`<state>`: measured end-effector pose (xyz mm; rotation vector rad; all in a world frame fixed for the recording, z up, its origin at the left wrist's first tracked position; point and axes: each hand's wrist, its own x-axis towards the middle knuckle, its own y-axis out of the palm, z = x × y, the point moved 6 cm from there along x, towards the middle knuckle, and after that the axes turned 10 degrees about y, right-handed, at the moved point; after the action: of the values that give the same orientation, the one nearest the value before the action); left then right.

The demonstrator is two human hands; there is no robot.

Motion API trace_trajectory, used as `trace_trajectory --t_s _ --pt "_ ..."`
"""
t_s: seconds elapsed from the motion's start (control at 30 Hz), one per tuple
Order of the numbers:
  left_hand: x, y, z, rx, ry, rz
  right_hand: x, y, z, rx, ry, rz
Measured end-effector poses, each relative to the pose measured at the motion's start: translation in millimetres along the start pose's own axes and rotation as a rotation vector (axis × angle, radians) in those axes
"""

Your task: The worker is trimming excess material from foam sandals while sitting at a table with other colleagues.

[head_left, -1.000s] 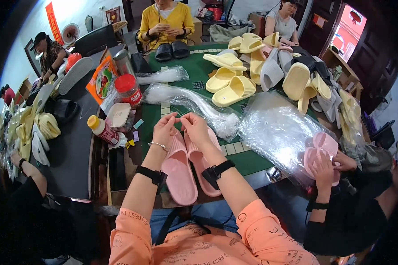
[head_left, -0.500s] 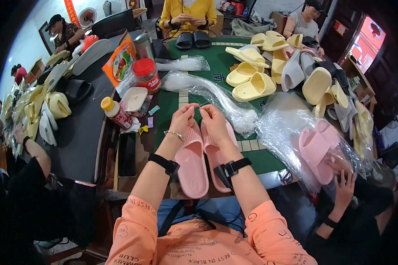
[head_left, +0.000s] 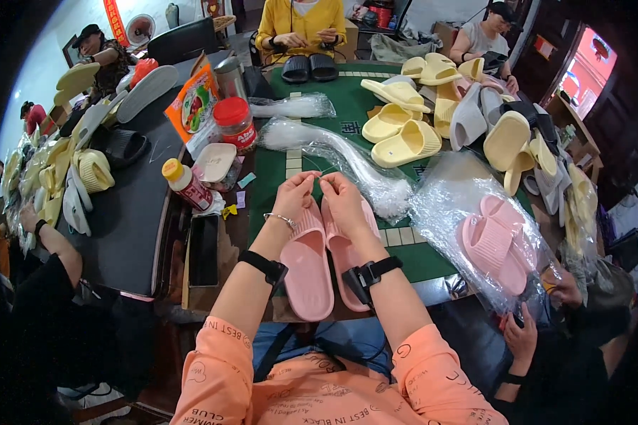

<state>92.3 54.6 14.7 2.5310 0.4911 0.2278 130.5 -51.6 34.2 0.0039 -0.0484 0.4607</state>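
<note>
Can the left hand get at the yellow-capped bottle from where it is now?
Probably yes. The left hand rests on the pink slippers, and the yellow-capped bottle stands upright off to its left. Only a small cream dish and scraps lie near that path, and nothing stands between them.

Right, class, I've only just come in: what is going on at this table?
A person in an orange top rests both hands on a pair of pink slippers lying side by side on the green table. The left hand and right hand meet at the far end, fingers pinched close together. Clear plastic bags lie just beyond. To the right, another person's hand holds a bagged pink pair. Yellow slippers are heaped further back.
</note>
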Motion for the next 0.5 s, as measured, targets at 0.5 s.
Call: trace_trajectory --t_s 0.5 --pt "1.7 1.1 -7.5 0.167 0.012 -0.112 5.5 -1.0 5.4 -0.033 -0.149 -0.121"
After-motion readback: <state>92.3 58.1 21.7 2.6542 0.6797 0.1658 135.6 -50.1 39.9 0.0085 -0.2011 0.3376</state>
